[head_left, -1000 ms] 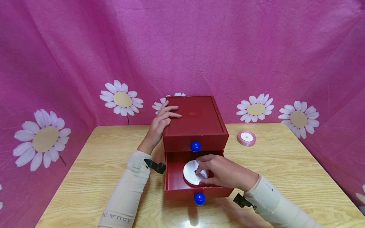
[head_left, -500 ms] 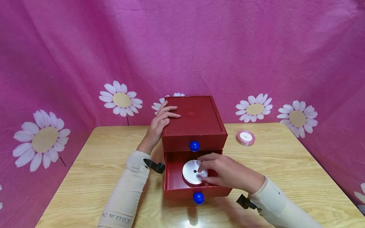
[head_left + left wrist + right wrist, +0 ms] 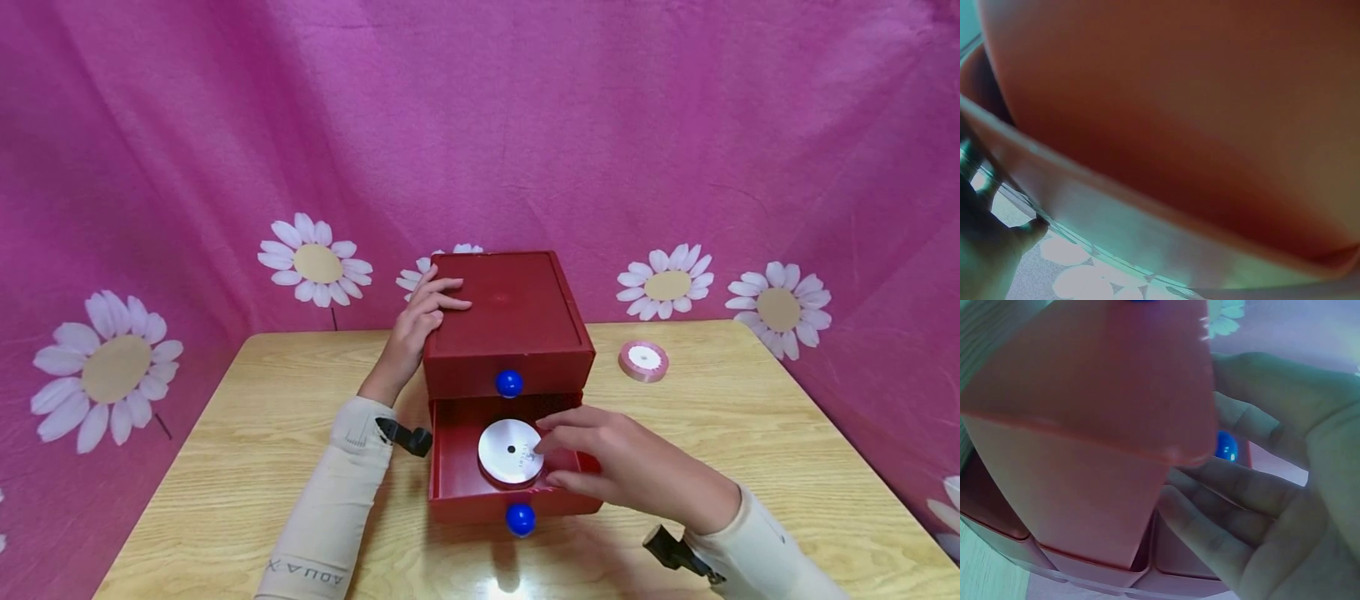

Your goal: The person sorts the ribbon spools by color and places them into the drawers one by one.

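A red two-drawer box [image 3: 510, 312] stands on the table with its lower drawer [image 3: 467, 510] pulled out. Flat inside that drawer lies a ribbon spool [image 3: 502, 457] with a white face and dark red edge. My left hand [image 3: 411, 332] rests on the box's upper left edge, fingers spread over the top. Over the drawer's right side is my right hand [image 3: 630, 468], its fingers loosely bent and its fingertips right beside the spool. Whether one touches the spool I cannot tell. In the right wrist view the fingers [image 3: 1200, 525] are at the drawer's side, pinching nothing.
A pink ribbon spool [image 3: 643, 361] lies on the wooden table [image 3: 285, 392], right of the box. Blue round knobs [image 3: 521, 519] stick out from both drawer fronts. A pink curtain [image 3: 510, 125] with printed daisies hangs behind the table.
My right hand has let go of the spool and drawn back to the right, uncovering more of its white face. The spool stays in the drawer. My left hand keeps its place.
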The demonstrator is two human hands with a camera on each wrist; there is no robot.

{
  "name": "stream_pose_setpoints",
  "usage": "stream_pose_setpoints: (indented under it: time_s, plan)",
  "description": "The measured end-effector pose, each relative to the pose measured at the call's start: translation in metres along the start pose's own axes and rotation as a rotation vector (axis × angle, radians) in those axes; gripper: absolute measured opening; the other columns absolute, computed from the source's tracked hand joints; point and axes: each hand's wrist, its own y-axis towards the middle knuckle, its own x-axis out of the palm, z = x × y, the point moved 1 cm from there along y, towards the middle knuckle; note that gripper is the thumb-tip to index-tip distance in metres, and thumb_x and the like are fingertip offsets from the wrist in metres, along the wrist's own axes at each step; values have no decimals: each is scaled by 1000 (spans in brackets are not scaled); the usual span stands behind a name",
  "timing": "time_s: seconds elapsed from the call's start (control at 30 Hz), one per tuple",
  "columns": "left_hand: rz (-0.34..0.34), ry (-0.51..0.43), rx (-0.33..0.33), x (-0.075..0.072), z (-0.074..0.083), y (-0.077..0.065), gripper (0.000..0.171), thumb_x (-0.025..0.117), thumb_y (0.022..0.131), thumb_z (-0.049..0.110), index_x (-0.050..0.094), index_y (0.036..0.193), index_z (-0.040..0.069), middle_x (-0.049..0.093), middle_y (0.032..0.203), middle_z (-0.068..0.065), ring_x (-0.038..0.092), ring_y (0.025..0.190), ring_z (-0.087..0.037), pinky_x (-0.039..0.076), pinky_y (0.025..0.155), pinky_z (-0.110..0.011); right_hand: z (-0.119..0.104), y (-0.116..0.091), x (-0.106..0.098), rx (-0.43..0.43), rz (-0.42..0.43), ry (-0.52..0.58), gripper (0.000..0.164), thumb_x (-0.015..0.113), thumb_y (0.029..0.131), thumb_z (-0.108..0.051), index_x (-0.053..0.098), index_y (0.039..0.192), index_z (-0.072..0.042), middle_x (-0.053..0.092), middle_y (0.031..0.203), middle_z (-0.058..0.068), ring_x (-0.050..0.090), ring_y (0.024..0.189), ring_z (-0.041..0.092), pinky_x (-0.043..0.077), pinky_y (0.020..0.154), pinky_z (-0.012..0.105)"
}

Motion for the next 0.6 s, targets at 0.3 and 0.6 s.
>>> stream_pose_setpoints:
  time_s: [0.3,0.6]
  plan:
    - [0,-2,0,-1,1,0,37,35,90,-1,62,110,-15,41,137,-33,7,144,-44,4,116,-54,-10,-12,-5,-82,76,45,31,79,79,-17,67,105,-29,64,117,-5,61,104,9,53,83,23]
    - [0,-3,1,0,1,0,37,36,90,0,62,110,-15,41,138,-32,8,144,-44,4,116,-54,-18,-20,-4,-199,192,58,24,70,88,-24,67,111,-26,65,109,-12,62,95,4,49,83,13]
